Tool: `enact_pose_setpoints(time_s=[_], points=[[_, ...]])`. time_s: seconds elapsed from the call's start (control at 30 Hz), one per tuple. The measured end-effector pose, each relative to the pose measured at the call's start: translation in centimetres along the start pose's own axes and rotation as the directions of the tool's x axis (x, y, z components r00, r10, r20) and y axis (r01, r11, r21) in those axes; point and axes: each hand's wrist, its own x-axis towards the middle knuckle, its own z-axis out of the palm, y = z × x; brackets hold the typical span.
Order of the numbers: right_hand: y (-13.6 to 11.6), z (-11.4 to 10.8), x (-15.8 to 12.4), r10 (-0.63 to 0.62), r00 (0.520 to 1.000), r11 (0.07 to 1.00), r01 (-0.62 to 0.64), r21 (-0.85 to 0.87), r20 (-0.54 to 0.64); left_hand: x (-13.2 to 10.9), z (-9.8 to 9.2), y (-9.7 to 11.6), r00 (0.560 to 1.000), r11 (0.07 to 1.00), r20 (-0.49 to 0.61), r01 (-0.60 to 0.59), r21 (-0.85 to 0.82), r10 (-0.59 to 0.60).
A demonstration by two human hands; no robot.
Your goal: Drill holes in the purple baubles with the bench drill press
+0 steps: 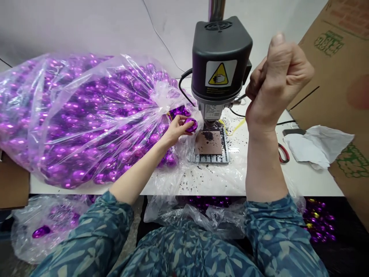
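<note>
My left hand [179,129] pinches a shiny purple ball [191,125] between thumb and fingers, just left of the drill press [220,57]. Beside that hand is the gathered mouth of a big clear plastic bag [161,96], full of similar purple balls [86,115]. My right hand [276,73] is raised to the right of the machine's black head, fingers wrapped round its lever [241,98], which is mostly hidden by the fist. Under the head, a brown square plate [209,143] lies on the slotted metal base [215,159], scattered with dark shavings.
White paper [315,146] and a red-handled tool [284,153] lie on the white table [311,182] at right, before a large cardboard box [346,96]. More purple balls [318,223] sit below the table edge. Loose clear plastic [198,217] drapes over the front edge.
</note>
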Motion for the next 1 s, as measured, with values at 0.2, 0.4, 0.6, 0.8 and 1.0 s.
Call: enact_pose_setpoints(time_s=[0.2,0.4,0.6,0.8,1.0], points=[[-0.3,0.3,-0.1,-0.001,1.000,1.000,0.001,0.031,-0.001,-2.5,2.1,-1.6,0.989,0.930,0.077,0.148,-0.335,-0.129],[-0.3,0.3,-0.2,-0.033,0.999,0.992,0.034,-0.122,0.009,-1.7,4.0,-3.6,0.999,0.974,0.047,-0.013,-0.228,0.024],[-0.5,0.3,-0.3,-0.040,0.999,0.999,0.040,-0.014,0.003,-2.2,5.0,-3.0,0.991,0.992,0.120,-0.041,-0.123,0.056],[-1.1,0.4,-0.4,-0.003,1.000,0.999,0.002,-0.042,-0.005,-3.2,6.2,-2.6,0.981,0.983,0.109,-0.168,0.079,0.159],[-1.2,-0.1,-1.1,-0.054,0.998,0.992,0.055,-0.116,0.014,-3.5,7.0,-3.2,0.979,0.982,0.103,-0.183,0.049,0.178]])
